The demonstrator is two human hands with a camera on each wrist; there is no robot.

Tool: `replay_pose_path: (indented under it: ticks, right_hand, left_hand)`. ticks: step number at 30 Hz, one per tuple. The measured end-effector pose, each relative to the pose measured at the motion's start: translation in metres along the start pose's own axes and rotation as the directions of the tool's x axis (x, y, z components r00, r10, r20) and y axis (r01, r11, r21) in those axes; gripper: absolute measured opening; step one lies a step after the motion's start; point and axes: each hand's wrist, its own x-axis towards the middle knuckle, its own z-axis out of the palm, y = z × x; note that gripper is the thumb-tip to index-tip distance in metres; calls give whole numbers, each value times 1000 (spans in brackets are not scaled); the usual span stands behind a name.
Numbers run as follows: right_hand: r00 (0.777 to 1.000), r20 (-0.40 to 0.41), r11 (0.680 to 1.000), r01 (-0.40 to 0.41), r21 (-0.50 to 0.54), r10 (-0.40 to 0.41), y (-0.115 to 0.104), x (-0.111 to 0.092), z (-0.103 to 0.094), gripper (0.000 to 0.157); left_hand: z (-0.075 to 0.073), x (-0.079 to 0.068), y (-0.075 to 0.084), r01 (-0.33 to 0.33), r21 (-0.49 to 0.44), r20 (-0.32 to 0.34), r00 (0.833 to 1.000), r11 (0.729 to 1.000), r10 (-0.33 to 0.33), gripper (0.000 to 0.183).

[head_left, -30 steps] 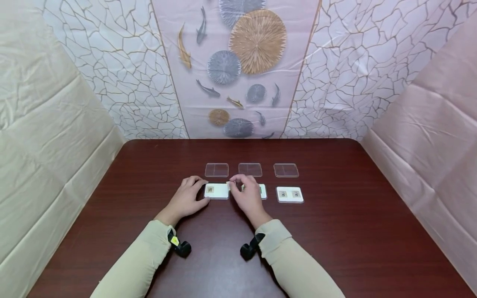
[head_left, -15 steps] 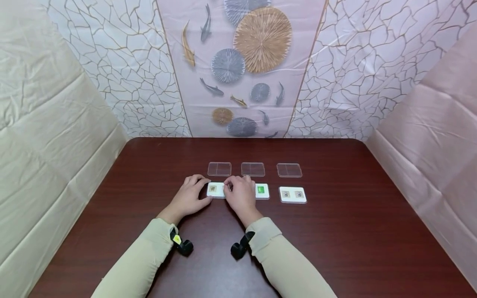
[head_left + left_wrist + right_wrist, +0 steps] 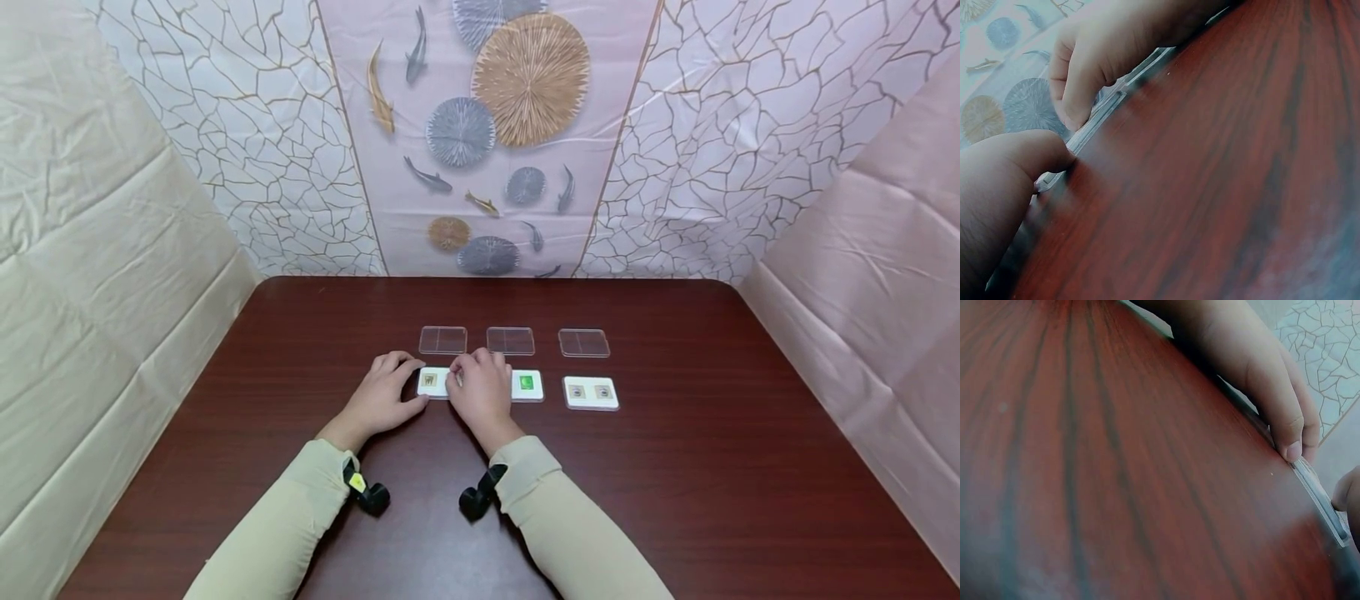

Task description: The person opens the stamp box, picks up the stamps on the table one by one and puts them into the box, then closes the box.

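In the head view, my left hand (image 3: 381, 393) holds the left end of a flat white-lined plastic case (image 3: 442, 385), thumb at its near edge and fingers at its far edge. A small brownish stamp-like square (image 3: 429, 380) lies in that case's left half. My right hand (image 3: 483, 393) is over the case's right half, thumb and fingertips together and low against it. The pale square they pinched earlier is hidden by the fingers. Beside it, partly behind the right hand, lies a second white-lined case (image 3: 537, 393) with a green square (image 3: 527, 382).
Further right lies a third white-lined case (image 3: 591, 404) with two small picture squares. Behind the cases, three clear lids (image 3: 443, 340) form a row on the dark wooden table (image 3: 675, 467). Patterned cloth (image 3: 300, 125) hangs at the back and sides.
My right hand has moved left from between the two cases onto the left case's right half, bringing the small pale square and uncovering the green one. My left hand keeps its hold.
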Motion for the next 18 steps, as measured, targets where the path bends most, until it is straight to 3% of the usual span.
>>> replay_pose_path:
  ticks: [6, 9, 11, 14, 16, 18]
  right_hand:
    - [993, -116, 995, 26, 98, -15, 2, 9, -10, 9]
    - [993, -117, 996, 27, 86, -17, 6, 24, -18, 12]
    - [998, -59, 998, 32, 45, -29, 8, 37, -22, 16]
    - [994, 94, 998, 63, -30, -60, 11, 55, -25, 21]
    - [972, 218, 992, 105, -67, -88, 13, 66, -26, 25]
    - [934, 334, 982, 163, -91, -124, 16, 74, -25, 31]
  left_hand:
    - [0, 1, 0, 6, 4, 9, 1000, 1000, -6, 53]
    - [1, 3, -1, 5, 8, 19, 1000, 1000, -5, 55]
    - [2, 4, -1, 8, 7, 23, 1000, 1000, -8, 55]
    - [1, 3, -1, 16, 10, 24, 1000, 1000, -16, 55]
    - [-1, 2, -1, 25, 7, 30, 999, 1000, -25, 55]
    - [-2, 0, 0, 32, 6, 37, 999, 999, -32, 55]
